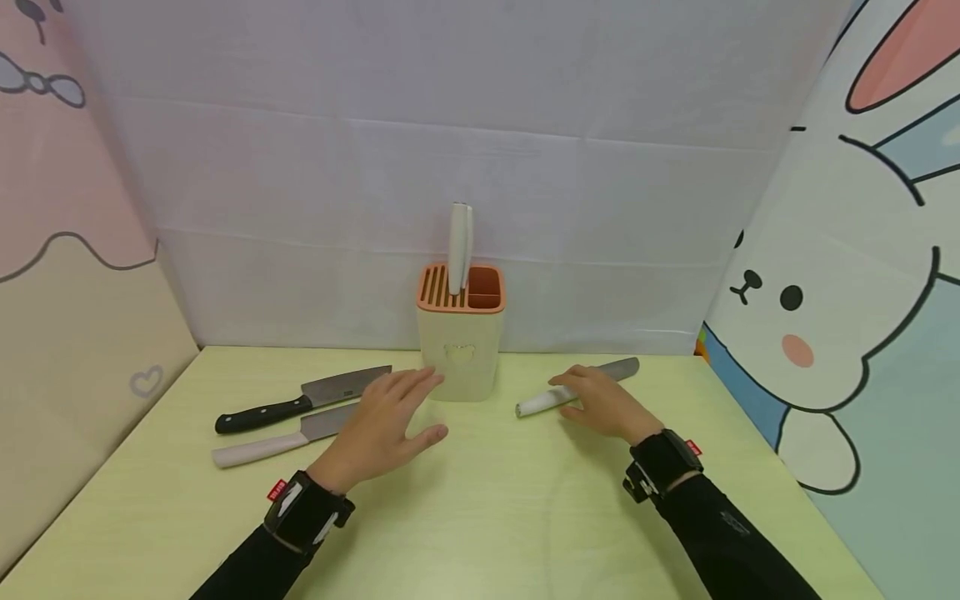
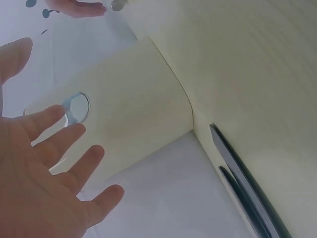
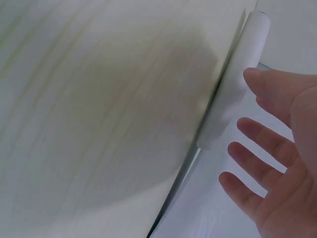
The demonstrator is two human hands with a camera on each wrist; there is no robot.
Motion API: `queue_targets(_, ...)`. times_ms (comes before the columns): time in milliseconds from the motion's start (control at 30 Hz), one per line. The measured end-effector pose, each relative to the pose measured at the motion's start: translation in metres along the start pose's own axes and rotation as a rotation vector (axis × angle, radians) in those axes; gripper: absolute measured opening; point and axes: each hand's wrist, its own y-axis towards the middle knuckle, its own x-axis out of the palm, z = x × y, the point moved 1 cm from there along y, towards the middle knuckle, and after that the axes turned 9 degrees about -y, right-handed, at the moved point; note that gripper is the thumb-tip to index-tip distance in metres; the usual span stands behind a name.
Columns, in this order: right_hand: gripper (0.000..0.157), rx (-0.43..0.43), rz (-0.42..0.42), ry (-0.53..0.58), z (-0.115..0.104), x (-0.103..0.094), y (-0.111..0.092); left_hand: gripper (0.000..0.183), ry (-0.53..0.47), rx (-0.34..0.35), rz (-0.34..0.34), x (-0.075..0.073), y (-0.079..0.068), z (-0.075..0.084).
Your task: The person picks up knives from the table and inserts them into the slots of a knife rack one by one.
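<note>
A knife with a white handle [image 1: 538, 403] lies at the right of the table, its blade [image 1: 621, 368] angled toward the back. Over this knife hovers my right hand [image 1: 598, 403], palm down. In the right wrist view its spread fingers [image 3: 255, 171] and thumb lie beside the white handle [image 3: 233, 82]. My left hand [image 1: 378, 433] is held up with fingers spread and nothing in it. Its fingertips overlap the cream knife block [image 1: 459, 358], which has an orange slotted top. Two upright white handles [image 1: 459, 246] stick out of that top.
Left of the left hand lie a black-handled knife [image 1: 262, 417] and a pale-handled knife [image 1: 258, 451], side by side, blades pointing right; the left hand partly covers the nearer blade. A white sheet [image 1: 300, 192] hangs behind the table. Printed panels [image 1: 855, 333] stand at both sides.
</note>
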Motion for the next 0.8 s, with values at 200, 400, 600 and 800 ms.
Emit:
queue_targets(200, 0.044, -0.014, -0.033, 0.009, -0.001, 0.007, 0.006, 0.069, 0.003, -0.012, -0.045, 0.01, -0.002, -0.005)
queue_targets(400, 0.042, -0.017, -0.035, -0.025, -0.001, 0.013, 0.01, 0.07, 0.015, -0.036, -0.074, 0.015, -0.004, -0.007)
queue_targets(600, 0.041, -0.01, -0.045, -0.075, 0.0, 0.02, 0.012, 0.071, -0.002, -0.056, -0.085, 0.016, -0.007, -0.009)
queue_targets(800, 0.04, -0.002, -0.042, -0.086, 0.001, 0.022, 0.014, 0.072, -0.022, -0.078, -0.106, 0.019, -0.01, -0.01)
